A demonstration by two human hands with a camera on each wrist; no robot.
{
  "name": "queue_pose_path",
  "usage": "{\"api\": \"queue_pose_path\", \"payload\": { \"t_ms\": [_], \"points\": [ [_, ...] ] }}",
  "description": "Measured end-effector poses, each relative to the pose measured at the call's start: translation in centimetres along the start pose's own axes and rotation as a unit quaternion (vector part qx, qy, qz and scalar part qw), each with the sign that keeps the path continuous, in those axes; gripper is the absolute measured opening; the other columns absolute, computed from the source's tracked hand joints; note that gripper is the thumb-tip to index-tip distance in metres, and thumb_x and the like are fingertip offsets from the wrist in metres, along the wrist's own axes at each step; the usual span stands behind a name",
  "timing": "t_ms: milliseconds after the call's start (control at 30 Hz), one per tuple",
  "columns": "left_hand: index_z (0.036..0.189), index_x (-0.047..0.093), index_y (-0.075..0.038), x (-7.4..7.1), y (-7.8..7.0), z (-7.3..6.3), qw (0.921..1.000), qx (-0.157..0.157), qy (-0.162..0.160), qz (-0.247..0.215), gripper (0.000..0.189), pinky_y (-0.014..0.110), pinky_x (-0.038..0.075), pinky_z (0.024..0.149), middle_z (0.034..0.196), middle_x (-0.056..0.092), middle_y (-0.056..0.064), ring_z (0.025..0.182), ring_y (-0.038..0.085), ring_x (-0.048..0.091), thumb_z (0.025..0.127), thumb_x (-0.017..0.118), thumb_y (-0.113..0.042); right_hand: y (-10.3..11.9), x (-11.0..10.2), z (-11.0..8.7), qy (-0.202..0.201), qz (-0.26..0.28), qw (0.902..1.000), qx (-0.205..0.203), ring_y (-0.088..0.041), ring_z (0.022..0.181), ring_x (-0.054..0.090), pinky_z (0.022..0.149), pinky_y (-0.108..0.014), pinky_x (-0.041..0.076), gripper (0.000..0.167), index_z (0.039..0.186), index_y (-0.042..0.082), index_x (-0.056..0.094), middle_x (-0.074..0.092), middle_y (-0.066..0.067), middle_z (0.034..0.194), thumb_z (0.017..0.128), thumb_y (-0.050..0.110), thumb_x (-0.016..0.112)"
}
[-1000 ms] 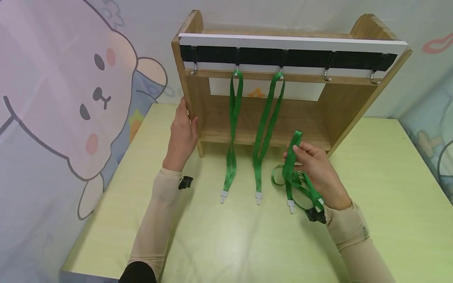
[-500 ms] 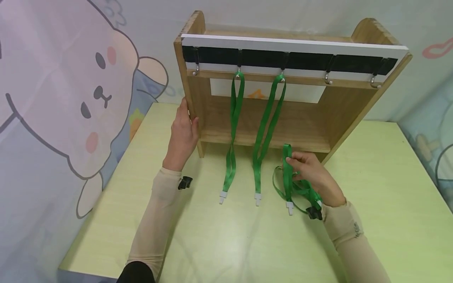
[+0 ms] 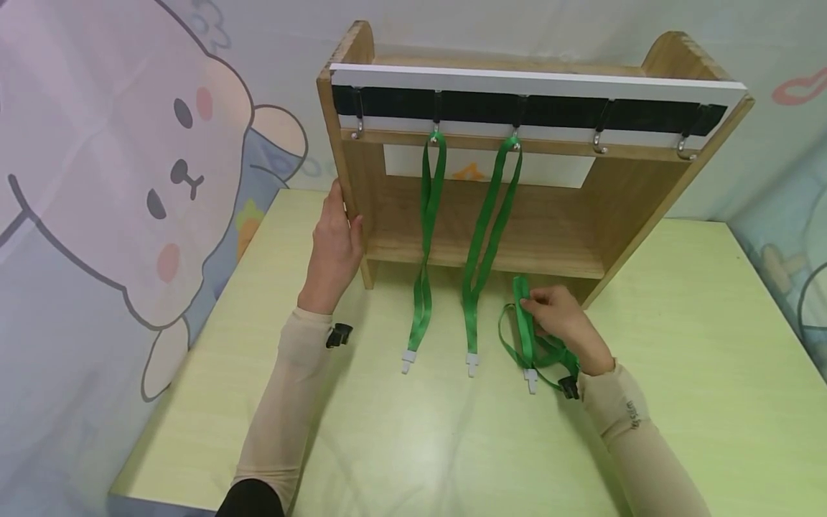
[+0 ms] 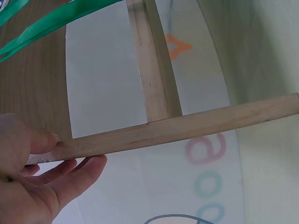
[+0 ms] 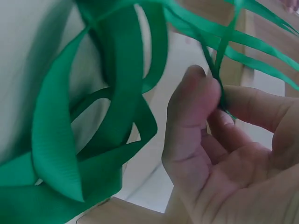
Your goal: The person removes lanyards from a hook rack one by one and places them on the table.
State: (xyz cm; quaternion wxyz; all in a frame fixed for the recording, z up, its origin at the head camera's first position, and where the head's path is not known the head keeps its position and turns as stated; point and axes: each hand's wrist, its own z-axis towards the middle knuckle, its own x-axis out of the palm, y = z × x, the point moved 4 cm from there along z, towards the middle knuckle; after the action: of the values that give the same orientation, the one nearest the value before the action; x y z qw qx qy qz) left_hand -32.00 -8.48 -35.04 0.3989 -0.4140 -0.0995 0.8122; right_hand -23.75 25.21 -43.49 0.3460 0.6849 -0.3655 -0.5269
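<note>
Looks partway done. Two green lanyards hang on the hook rail (image 3: pixel 562 111), up and left of the right fingers: first lanyard (image 3: pixel 431 197), second lanyard (image 3: pixel 470 323), clips down. Three hooks bare: far-left hook (image 3: pixel 358 132), fourth hook (image 3: pixel 599 146), fifth hook (image 3: pixel 685 152), all above the fingers. Right hand (image 3: pixel 567 322) pinches a third lanyard (image 3: pixel 526 337) between thumb and fingers, low, in front of the wooden shelf (image 3: pixel 543 222), not on a hook yet. More green strap (image 3: pixel 552 350) bunched just below those fingers; count unclear, can't tell if it touches the bench (image 3: pixel 698 359). Left hand (image 3: pixel 332 251) grips the shelf's side panel, thumb one side, fingers the other, probably steadying it. Left to do, apparently: the pinched lanyard, maybe the bunched strap.
</note>
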Motion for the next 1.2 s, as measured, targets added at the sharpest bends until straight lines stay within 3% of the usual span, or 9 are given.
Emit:
{"api": "queue_pose_path", "payload": {
  "t_ms": [133, 267, 533, 733, 867, 967, 1200],
  "points": [
    [0.149, 0.024, 0.015, 0.0, 0.0, 0.0, 1.0, -0.003, 0.0, 0.001, 0.053, 0.055, 0.051, 0.098, 0.139, 0.043, 0.037, 0.122, 0.05, 0.054, 0.104, 0.05, 0.002, -0.3, 0.3, 0.2, -0.017, -0.045, 0.9989, -0.006, -0.012, 0.05, 0.044, 0.048, -0.024, 0.043, 0.034, 0.071, 0.006, 0.052, 0.035, 0.005, 0.055, 0.105, 0.01, 0.052],
    [0.148, 0.025, 0.016, 0.0, -0.1, 0.0, 1.0, -0.002, -0.001, 0.003, 0.053, 0.055, 0.052, 0.097, 0.138, 0.044, 0.037, 0.121, 0.05, 0.055, 0.104, 0.05, 0.002, -0.6, 0.7, 0.4, -0.015, -0.069, 0.9974, -0.014, -0.011, 0.046, 0.039, 0.047, -0.024, 0.037, 0.043, 0.063, 0.013, 0.04, 0.035, 0.004, 0.053, 0.103, 0.008, 0.053],
    [0.149, 0.024, 0.016, 0.0, -0.2, -0.1, 1.0, 0.004, 0.0, 0.002, 0.053, 0.055, 0.052, 0.095, 0.137, 0.044, 0.037, 0.121, 0.05, 0.055, 0.103, 0.049, 0.003, -1.2, 1.1, 0.6, -0.023, -0.083, 0.9957, -0.034, -0.01, 0.042, 0.041, 0.044, -0.023, 0.037, 0.039, 0.062, 0.01, 0.05, 0.039, 0.004, 0.051, 0.101, 0.005, 0.052],
    [0.148, 0.024, 0.016, 0.1, -0.1, -0.1, 1.0, 0.009, -0.001, 0.002, 0.053, 0.055, 0.053, 0.095, 0.136, 0.044, 0.038, 0.12, 0.051, 0.055, 0.104, 0.049, 0.003, -1.5, 1.0, 0.8, -0.011, -0.105, 0.9943, -0.019, -0.013, 0.045, 0.047, 0.046, -0.025, 0.044, 0.039, 0.063, 0.009, 0.048, 0.039, 0.003, 0.054, 0.102, 0.005, 0.053],
    [0.148, 0.025, 0.016, 0.1, -0.1, 0.0, 0.9999, 0.011, -0.004, 0.005, 0.052, 0.056, 0.053, 0.094, 0.136, 0.044, 0.038, 0.119, 0.051, 0.055, 0.103, 0.049, 0.003, -1.1, 0.5, 0.6, -0.018, -0.125, 0.9919, -0.018, -0.018, 0.052, 0.056, 0.05, -0.028, 0.05, 0.029, 0.078, -0.004, 0.068, 0.051, -0.002, 0.059, 0.101, 0.006, 0.054],
    [0.148, 0.024, 0.015, 0.0, -0.1, 0.0, 0.9999, 0.01, -0.005, 0.002, 0.053, 0.055, 0.054, 0.093, 0.138, 0.043, 0.037, 0.119, 0.051, 0.056, 0.103, 0.049, 0.003, -0.7, 0.0, 0.4, -0.037, -0.151, 0.9876, -0.019, -0.019, 0.055, 0.058, 0.051, -0.029, 0.048, 0.026, 0.092, -0.006, 0.076, 0.059, -0.004, 0.061, 0.1, 0.009, 0.056],
    [0.148, 0.024, 0.014, 0.0, -0.1, 0.0, 1.0, 0.009, -0.004, 0.0, 0.053, 0.054, 0.054, 0.093, 0.139, 0.043, 0.036, 0.12, 0.05, 0.056, 0.104, 0.049, 0.002, -0.4, -0.3, 0.0, -0.072, -0.21, 0.9749, -0.021, -0.017, 0.05, 0.048, 0.047, -0.027, 0.036, 0.035, 0.067, 0.002, 0.069, 0.051, 0.0, 0.052, 0.098, 0.011, 0.059]
  ]
}}
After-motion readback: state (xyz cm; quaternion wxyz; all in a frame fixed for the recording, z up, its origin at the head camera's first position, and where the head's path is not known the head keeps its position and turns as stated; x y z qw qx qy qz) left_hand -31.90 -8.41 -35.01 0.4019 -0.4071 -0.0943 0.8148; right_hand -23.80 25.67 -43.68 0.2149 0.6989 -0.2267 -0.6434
